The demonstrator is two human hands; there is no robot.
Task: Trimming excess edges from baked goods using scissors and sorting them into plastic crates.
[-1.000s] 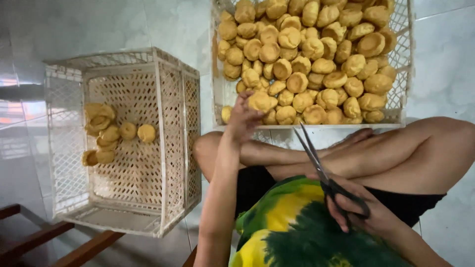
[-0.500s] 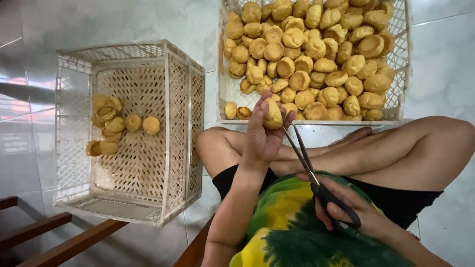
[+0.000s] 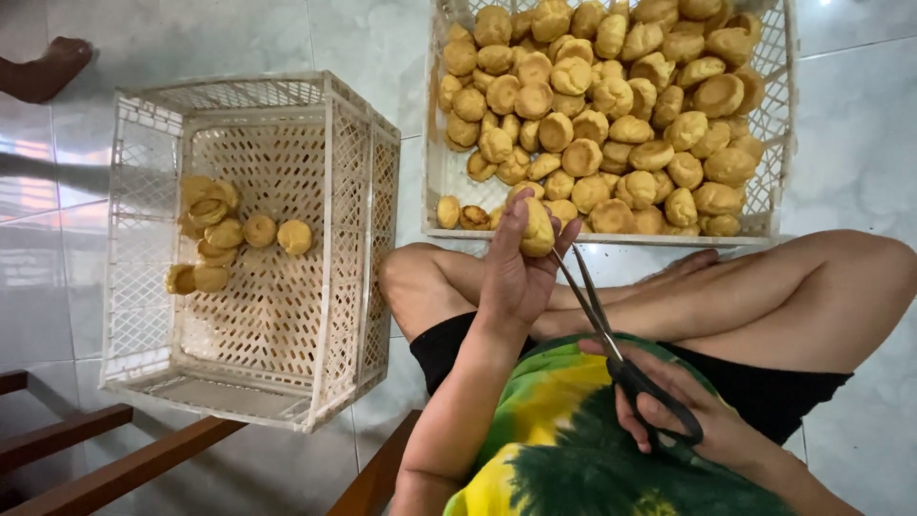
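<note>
1. Round golden pastry puff (image 3: 537, 229): held upright in the fingers of the left hand (image 3: 516, 277), raised just in front of the near edge of the full crate, above the person's crossed legs.
2. Left hand: fingers and thumb closed around the puff, palm turned toward the person, forearm rising from the lower middle of the view.
3. Scissors (image 3: 611, 349): black handles, grey blades. The blades stand slightly apart, their tips just beside the lower right of the puff; whether they touch it cannot be told.
4. Right hand (image 3: 683, 416): fingers through the black handle loops, gripping the scissors, resting low over the lap.
5. Lap and legs: bare crossed legs (image 3: 764, 296) lie between the hands and the full crate; black shorts and a yellow-and-green tie-dyed shirt (image 3: 573, 449) below.
6. Full crate (image 3: 778, 124): white plastic lattice, on the floor beyond the knees, heaped with many like puffs (image 3: 611, 105) in several layers.
7. Second crate (image 3: 353, 248): white plastic lattice, deeper, on the floor to the left, well apart from the hands. It holds a small cluster of about ten puffs (image 3: 224, 239) toward its far left side.
8. Floor (image 3: 860, 162): pale glossy tiles with grey joints.
9. Brown wooden rails (image 3: 124, 468): lower left, near the second crate.
10. Another person's bare foot (image 3: 48, 67): upper left corner, on the tiles.
</note>
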